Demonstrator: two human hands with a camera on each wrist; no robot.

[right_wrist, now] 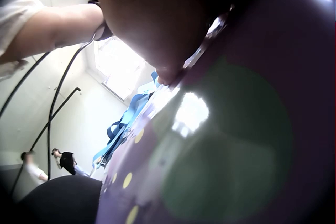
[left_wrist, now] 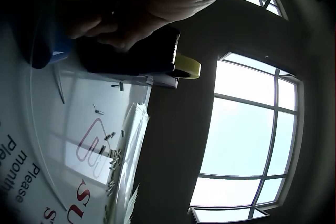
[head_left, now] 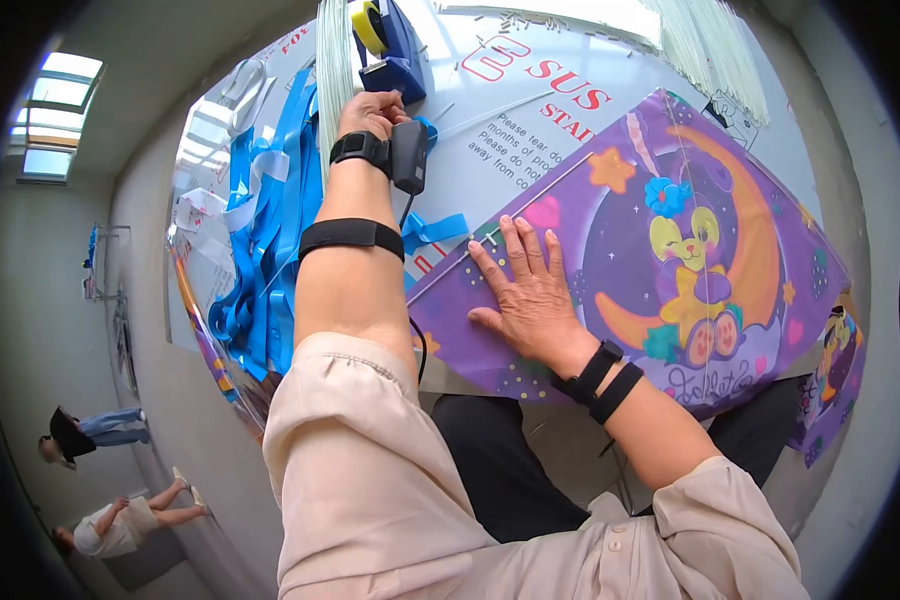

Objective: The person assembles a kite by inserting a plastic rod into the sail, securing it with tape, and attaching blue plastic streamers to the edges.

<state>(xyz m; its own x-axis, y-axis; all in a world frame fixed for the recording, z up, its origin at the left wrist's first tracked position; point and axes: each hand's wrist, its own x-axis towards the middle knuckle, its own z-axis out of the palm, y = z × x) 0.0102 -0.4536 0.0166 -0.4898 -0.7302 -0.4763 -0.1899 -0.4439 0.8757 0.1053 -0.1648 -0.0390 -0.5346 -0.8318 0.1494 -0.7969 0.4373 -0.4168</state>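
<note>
A purple kite printed with a bear on a crescent moon lies across the near side of the table, a thin white rod running along its upper left edge. My right hand rests flat on it, fingers straight and fingertips close to that rod. Beyond the kite, my left hand is at the blue tape dispenser, fingers curled; I cannot tell what they pinch. The left wrist view shows the yellow tape roll past these fingers. A blue ribbon piece lies by the kite's edge.
Blue ribbons are heaped left of my left forearm. White rods lie bundled at the far right, with small metal pieces at the far edge. Another printed kite hangs at the right edge. Two people are off to the left.
</note>
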